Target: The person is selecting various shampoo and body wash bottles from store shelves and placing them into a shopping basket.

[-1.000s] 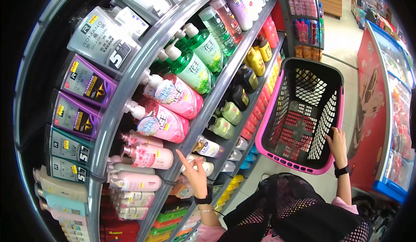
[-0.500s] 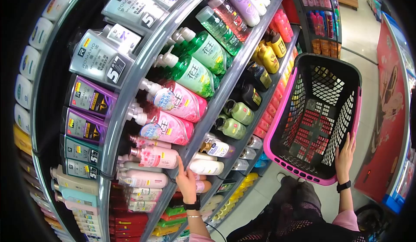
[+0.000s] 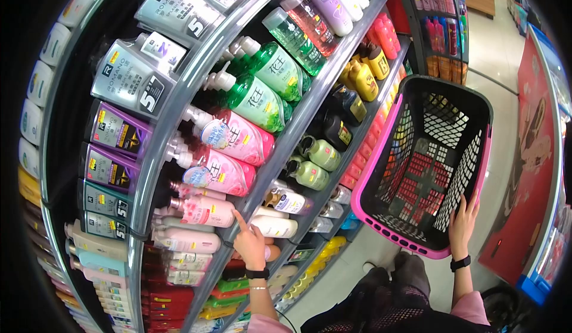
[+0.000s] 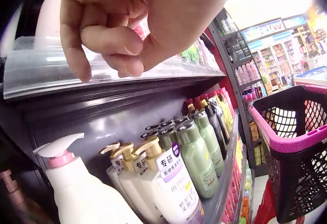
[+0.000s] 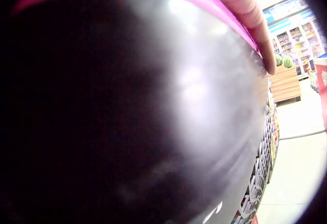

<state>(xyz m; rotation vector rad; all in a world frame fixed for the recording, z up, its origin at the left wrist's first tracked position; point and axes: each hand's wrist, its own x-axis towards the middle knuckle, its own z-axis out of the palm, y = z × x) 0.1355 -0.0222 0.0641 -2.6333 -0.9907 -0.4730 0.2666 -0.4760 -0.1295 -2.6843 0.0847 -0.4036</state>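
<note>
My left hand (image 3: 249,245) points with its index finger at a pink pump bottle (image 3: 205,212) on the shelf, the fingertip right at the bottle's base in the head view. The other fingers of that hand bend loosely and hold nothing, as the left wrist view shows. Below the hand there, a white pump bottle (image 4: 87,193) and gold-topped pump bottles (image 4: 171,185) stand on a lower shelf. My right hand (image 3: 462,229) rests on the pink rim of a black shopping basket (image 3: 359,199), fingers lying nearly straight along it. Only floor mesh shows inside the basket.
Large pink refill-style pump bottles (image 3: 223,172) and green pump bottles (image 3: 257,97) fill the upper shelf. Boxed Romano sets (image 3: 128,77) stand further left. A red-sided display case (image 3: 524,172) flanks the aisle on the right, with pale floor (image 3: 494,53) beyond the basket.
My left index finger has moved from the shelf edge up to the pink pump bottle's base. The right hand has shifted from inside the basket's wall onto its rim. The view has tilted.
</note>
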